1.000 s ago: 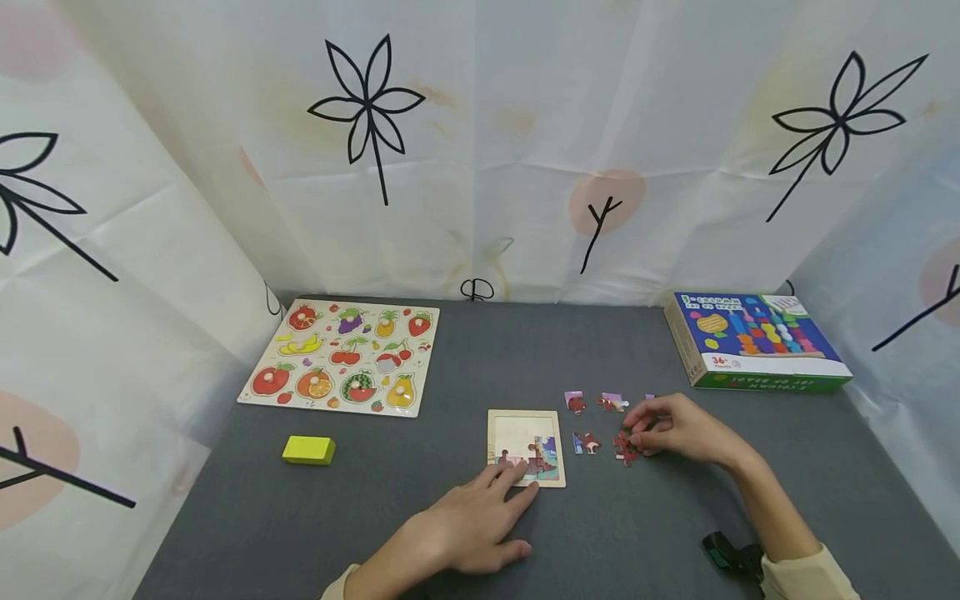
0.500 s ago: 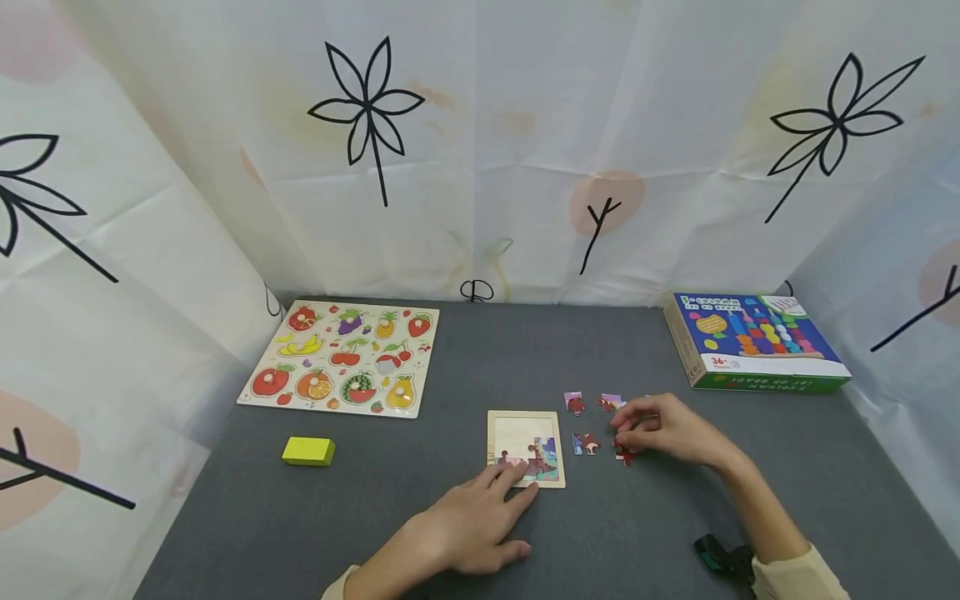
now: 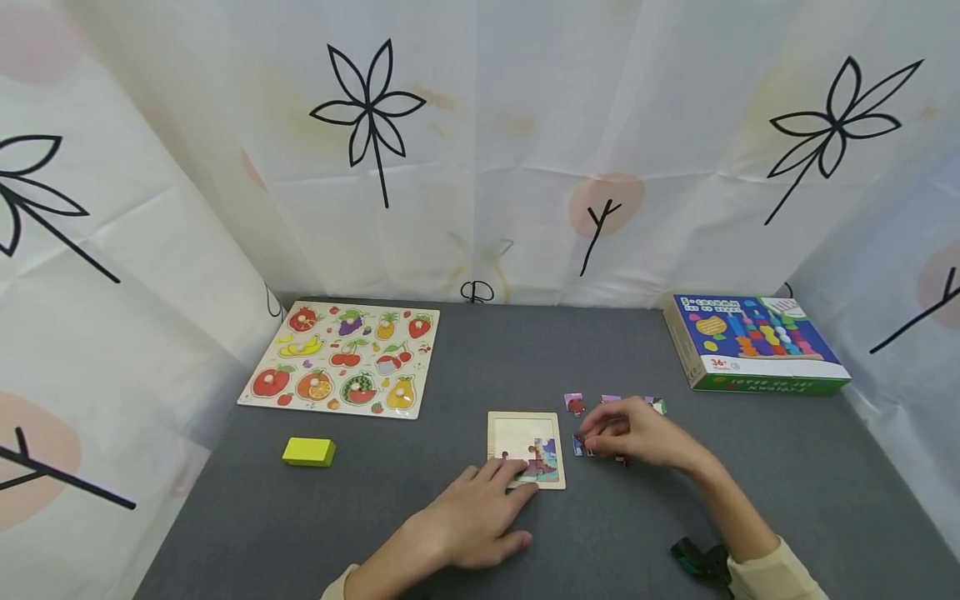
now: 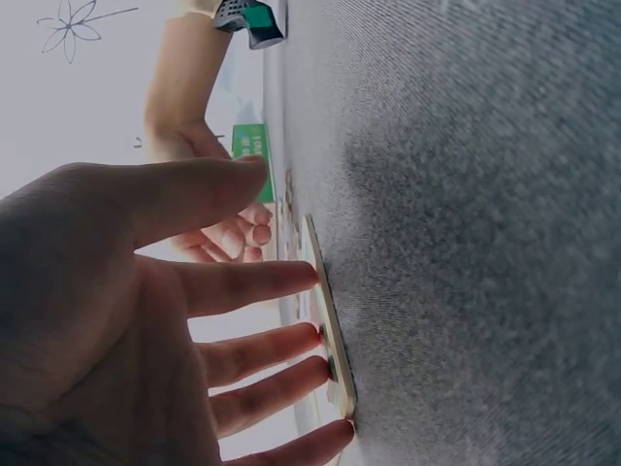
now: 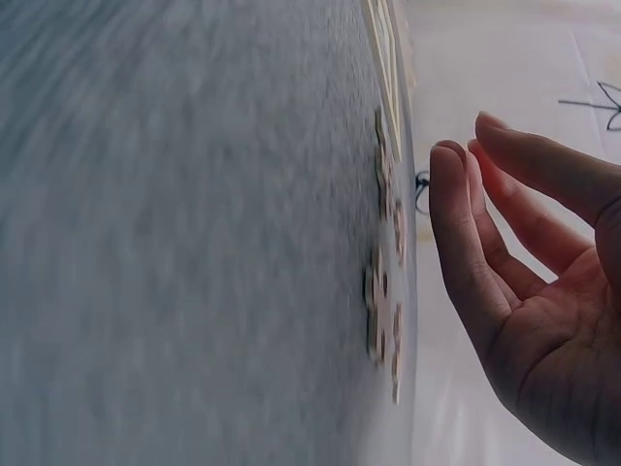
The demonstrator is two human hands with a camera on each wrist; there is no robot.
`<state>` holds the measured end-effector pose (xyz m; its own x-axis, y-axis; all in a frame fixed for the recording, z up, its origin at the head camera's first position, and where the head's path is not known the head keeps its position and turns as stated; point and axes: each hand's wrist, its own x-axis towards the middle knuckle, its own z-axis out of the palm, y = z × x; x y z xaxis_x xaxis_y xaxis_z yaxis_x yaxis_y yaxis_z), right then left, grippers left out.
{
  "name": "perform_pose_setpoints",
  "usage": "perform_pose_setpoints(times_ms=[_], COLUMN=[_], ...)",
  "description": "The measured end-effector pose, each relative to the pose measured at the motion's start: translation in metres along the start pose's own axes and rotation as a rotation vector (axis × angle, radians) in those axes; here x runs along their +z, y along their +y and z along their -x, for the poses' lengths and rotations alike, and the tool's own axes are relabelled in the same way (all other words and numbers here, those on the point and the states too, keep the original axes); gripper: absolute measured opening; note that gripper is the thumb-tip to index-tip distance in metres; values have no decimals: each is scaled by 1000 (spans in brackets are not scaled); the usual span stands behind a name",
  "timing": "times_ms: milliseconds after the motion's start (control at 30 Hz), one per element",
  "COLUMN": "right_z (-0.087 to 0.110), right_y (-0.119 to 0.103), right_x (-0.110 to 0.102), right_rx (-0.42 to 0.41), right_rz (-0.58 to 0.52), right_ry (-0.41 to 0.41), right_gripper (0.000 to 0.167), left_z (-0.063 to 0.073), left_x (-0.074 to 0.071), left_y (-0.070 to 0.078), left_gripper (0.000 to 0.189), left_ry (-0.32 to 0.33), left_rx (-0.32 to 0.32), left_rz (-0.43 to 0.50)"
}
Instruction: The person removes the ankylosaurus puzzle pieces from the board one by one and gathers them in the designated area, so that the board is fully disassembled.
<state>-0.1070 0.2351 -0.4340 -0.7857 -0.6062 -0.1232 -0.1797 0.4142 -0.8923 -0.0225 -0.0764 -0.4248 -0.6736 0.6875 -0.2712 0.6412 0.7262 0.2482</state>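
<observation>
A small wooden puzzle tray (image 3: 512,425) lies mid-table, with several joined pieces (image 3: 546,457) in its lower right. My left hand (image 3: 476,517) rests fingertips on its near edge, fingers spread and fairly straight; the left wrist view shows them touching the tray rim (image 4: 335,340). To the right of the tray, my right hand (image 3: 633,431) hovers over loose jigsaw pieces, thumb and fingers bent toward each other. In the right wrist view nothing shows between its fingertips, which are above the pieces (image 5: 376,311). One reddish piece (image 3: 574,404) is uncovered; others are partly hidden under the hand.
A fruit peg board (image 3: 345,358) lies at the back left, with a yellow block (image 3: 308,452) in front of it. At the back right stands a blue and green toy box (image 3: 757,342). Patterned white cloth surrounds the table. A dark strapped device (image 3: 701,560) sits by the right sleeve.
My right hand has shifted left, from the lower middle loose piece to above the piece closest to the tray. The left hand has stayed in place on the tray.
</observation>
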Motion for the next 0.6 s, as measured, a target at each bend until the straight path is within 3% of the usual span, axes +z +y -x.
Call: perform_pose_setpoints(times_ms=[300, 467, 600], right_z=[-20, -31, -40], right_y=[-5, -8, -12], right_x=[18, 26, 31], right_rx=[-39, -73, -98], right_rz=[6, 36, 49], right_ry=[-36, -52, -77], right_gripper=[20, 19, 18], left_z=[-1, -5, -8], left_x=[4, 9, 12], left_y=[-3, -4, -6], left_gripper=[60, 60, 63], left_ry=[136, 202, 201], left_rx=[16, 88, 139], left_rz=[-53, -64, -45])
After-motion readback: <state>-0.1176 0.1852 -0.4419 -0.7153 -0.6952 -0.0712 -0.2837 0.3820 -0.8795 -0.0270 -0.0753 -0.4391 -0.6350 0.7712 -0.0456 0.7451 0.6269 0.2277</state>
